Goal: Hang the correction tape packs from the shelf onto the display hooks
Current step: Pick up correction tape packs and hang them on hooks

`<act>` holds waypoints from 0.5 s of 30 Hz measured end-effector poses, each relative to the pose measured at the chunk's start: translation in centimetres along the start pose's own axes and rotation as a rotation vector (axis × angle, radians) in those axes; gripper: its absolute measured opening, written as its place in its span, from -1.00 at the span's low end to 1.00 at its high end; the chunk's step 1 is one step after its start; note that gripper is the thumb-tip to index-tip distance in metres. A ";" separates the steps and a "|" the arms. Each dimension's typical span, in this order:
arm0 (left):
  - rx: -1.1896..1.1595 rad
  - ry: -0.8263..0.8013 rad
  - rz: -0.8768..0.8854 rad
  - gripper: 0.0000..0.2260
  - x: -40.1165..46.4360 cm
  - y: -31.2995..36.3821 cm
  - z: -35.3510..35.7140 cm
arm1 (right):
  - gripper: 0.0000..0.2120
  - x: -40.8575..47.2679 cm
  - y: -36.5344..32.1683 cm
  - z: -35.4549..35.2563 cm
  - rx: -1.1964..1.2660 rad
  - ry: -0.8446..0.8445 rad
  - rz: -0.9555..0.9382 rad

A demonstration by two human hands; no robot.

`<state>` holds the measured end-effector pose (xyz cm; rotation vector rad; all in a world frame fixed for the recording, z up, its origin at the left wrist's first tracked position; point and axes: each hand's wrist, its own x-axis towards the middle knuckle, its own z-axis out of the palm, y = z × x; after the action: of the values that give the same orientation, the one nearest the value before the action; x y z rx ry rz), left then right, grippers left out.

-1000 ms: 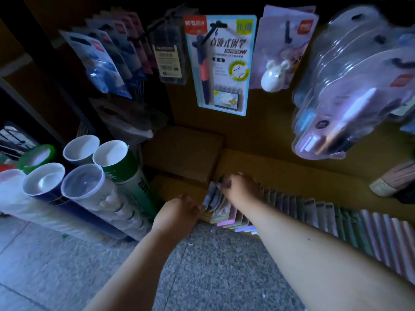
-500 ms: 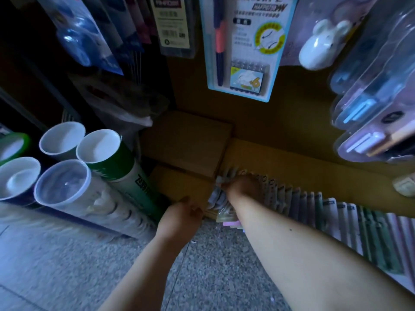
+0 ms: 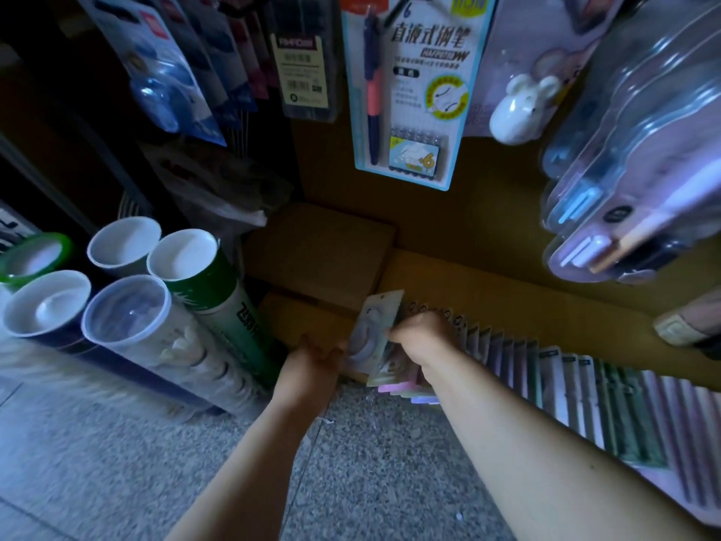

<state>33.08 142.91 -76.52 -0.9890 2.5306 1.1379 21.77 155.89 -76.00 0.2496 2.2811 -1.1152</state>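
the correction tape pack (image 3: pixel 373 333) stood at the left end of the shelf row (image 3: pixel 546 380), tipped up between both hands. the right hand (image 3: pixel 423 337) pinched its right edge; the left hand (image 3: pixel 316 363) touched its left side, grip unclear. it looked light, a stiff card with a slick blister, best held by the card edges. its long axis ran upright, the top pointing toward the hooks.

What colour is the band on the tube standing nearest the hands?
Green, with a white lower section bearing dark lettering; the tube shows best in the head view.

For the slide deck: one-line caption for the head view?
Both hands lift one correction tape pack from the shelf row.
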 end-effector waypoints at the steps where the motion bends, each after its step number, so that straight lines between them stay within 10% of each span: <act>1: -0.028 -0.004 0.000 -0.64 -0.1 0.4 -0.1 | -0.88 -0.8 0.0 -0.2 0.074 -0.053 -0.005; 7: -1.191 -0.162 -0.273 -0.71 -1.0 0.1 0.8 | -0.83 -2.2 0.7 0.1 0.144 -0.206 -0.081; 15: -1.238 -0.027 -0.342 -0.68 0.4 -1.5 1.1 | -0.71 2.3 1.2 0.3 -0.178 0.127 0.035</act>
<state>33.67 142.81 -78.38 -1.4712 1.3179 2.5519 20.51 156.23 -78.30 0.2956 2.4610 -0.8948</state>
